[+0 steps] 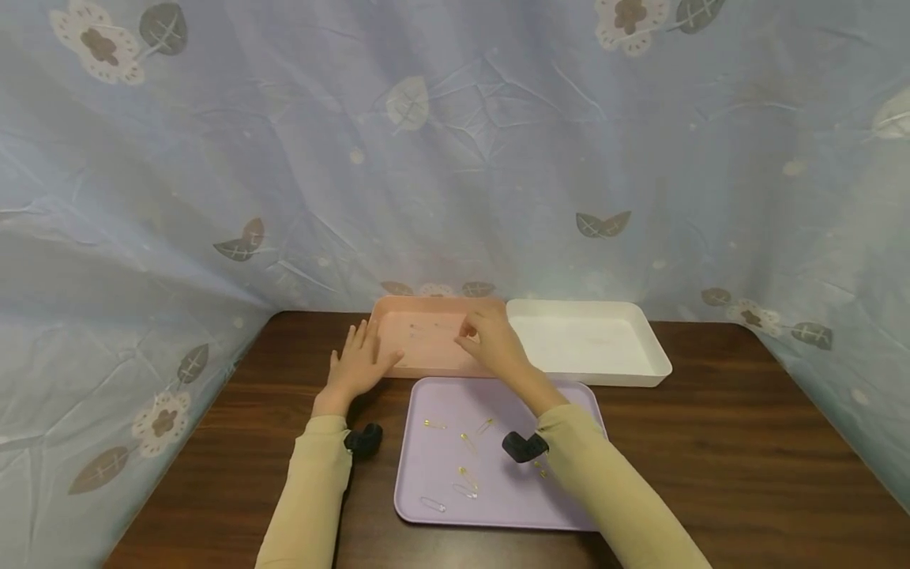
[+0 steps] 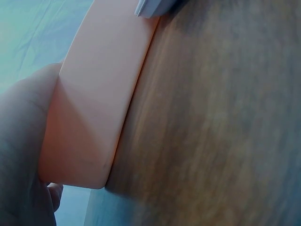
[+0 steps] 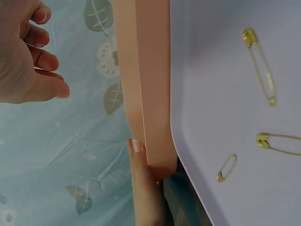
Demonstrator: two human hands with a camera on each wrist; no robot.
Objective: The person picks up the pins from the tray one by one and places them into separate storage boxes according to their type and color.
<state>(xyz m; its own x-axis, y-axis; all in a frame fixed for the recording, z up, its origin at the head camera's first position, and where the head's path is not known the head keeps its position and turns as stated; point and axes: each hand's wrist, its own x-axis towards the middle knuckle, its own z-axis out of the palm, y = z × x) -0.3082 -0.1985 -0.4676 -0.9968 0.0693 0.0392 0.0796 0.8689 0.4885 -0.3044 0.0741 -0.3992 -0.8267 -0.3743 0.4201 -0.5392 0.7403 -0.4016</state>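
My left hand (image 1: pixel 358 367) rests against the left end of the pink tray (image 1: pixel 426 370), fingers spread and thumb along the near edge. In the left wrist view, part of that hand (image 2: pixel 21 122) touches the tray's wall (image 2: pixel 94 103). Over the right part of the pink tray hovers my right hand (image 1: pixel 495 341). Its fingers (image 3: pixel 44 56) are loosely bent in the right wrist view, and no object shows between them. A few small silver safety pins (image 1: pixel 416 326) lie inside the pink tray, beyond the hands.
In front stands a lilac tray (image 1: pixel 441 458) with several gold safety pins (image 1: pixel 468 476) and two silver safety pins (image 1: pixel 432 504). A white tray (image 1: pixel 657 367) adjoins the pink one on the right. Behind hangs a patterned cloth (image 1: pixel 455 158); everything stands on a dark wooden table (image 1: pixel 725 442).
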